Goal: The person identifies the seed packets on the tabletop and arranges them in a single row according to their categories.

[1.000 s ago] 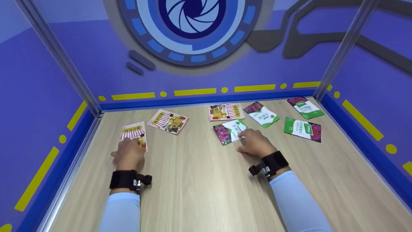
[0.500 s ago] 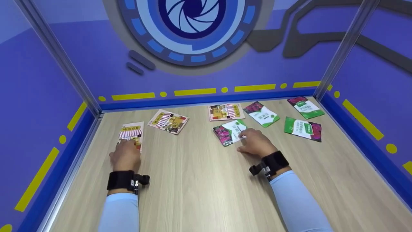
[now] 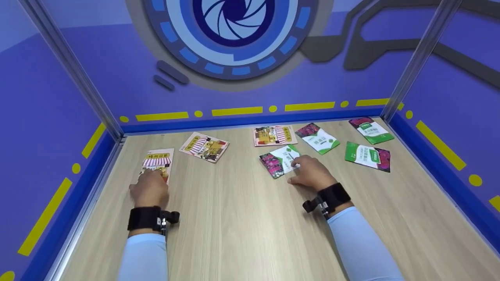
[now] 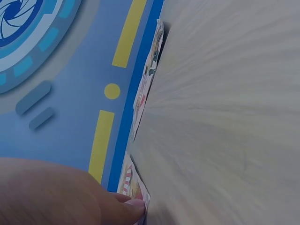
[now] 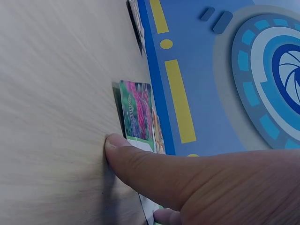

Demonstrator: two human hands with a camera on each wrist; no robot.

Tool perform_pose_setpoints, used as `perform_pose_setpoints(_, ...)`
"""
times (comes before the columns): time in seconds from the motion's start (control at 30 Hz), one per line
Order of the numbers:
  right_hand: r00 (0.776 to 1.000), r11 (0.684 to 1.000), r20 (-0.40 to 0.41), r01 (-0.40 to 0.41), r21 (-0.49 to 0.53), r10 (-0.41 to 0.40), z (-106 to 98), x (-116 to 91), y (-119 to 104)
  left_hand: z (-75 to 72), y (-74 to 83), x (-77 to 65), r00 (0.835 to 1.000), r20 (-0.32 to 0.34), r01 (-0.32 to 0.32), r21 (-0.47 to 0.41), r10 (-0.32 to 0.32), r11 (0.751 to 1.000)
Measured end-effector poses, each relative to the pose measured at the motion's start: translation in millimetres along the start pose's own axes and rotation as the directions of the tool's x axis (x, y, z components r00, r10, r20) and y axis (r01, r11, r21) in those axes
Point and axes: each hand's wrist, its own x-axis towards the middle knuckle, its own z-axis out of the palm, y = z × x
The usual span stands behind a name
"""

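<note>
My left hand (image 3: 149, 189) is at the left of the table. Its thumb and fingers pinch the near end of a pink packet (image 3: 158, 158) printed with a striped awning. In the left wrist view the thumb (image 4: 136, 206) lies at that packet's edge. My right hand (image 3: 312, 173) grips the right side of a green and white seed packet (image 3: 276, 160) with pink flowers on it. The thumb (image 5: 122, 150) is along the packet's near edge in the right wrist view, and another fingertip shows below. The packet's flower end is tilted up and casts a shadow.
Farther back lie a second pink packet (image 3: 205, 147) and a third pink packet (image 3: 274, 136). Several other flower seed packets are spread at the right, among them one (image 3: 317, 138) behind my right hand and one (image 3: 368, 156) beyond it. Blue panels (image 3: 254, 97) enclose the wooden table (image 3: 234, 218).
My left hand has slid left and slightly toward me, drawing the pink packet with it and turning it a little. The seed packet at my right hand has shifted slightly toward me.
</note>
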Motion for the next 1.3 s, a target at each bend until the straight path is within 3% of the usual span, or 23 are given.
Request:
perform_pose_setpoints(0.17,1.0,1.0,0.001,0.005,-0.012,-0.005,-0.5,-1.3,-0.6,-4.6,0.2,0.7,1.0,0.031,0.001,0.04,-0.002,0.999)
perform_pose_setpoints(0.43,1.0,1.0,0.006,-0.021,0.004,0.021,-0.9,-1.2,-1.8,-5.5,3.6,0.0,0.997,-0.031,-0.069,-0.008,0.068,0.998)
perform_pose_setpoints(0.63,0.999,0.999,0.013,-0.036,0.01,0.036,-0.9,-0.9,-2.3,-3.7,4.7,-1.9,0.997,-0.023,-0.075,-0.005,0.075,0.997)
perform_pose_setpoints(0.8,0.999,0.999,0.02,-0.041,0.015,0.041,1.3,-1.9,-5.8,-3.2,8.7,-1.3,0.994,-0.067,-0.093,-0.05,0.089,0.994)
perform_pose_setpoints(0.87,0.999,0.999,0.017,-0.042,0.008,0.042,-0.4,-1.8,-4.8,-2.4,17.8,3.4,0.991,-0.07,-0.121,-0.074,0.116,0.99)
perform_pose_setpoints(1.03,1.0,1.0,0.021,-0.022,-0.006,0.022,3.6,-1.0,-4.3,4.1,45.3,9.2,0.985,-0.003,-0.172,-0.095,0.172,0.981)
perform_pose_setpoints(1.17,1.0,1.0,0.026,-0.016,-0.012,0.016,2.5,-1.6,-3.8,18.2,78.4,8.3,0.975,0.034,-0.213,-0.132,0.219,0.968)
perform_pose_setpoints(1.3,0.999,1.0,0.027,-0.026,-0.016,0.026,2.5,-0.5,-3.2,34.9,109.9,7.7,0.954,0.07,-0.281,-0.121,0.291,0.952)
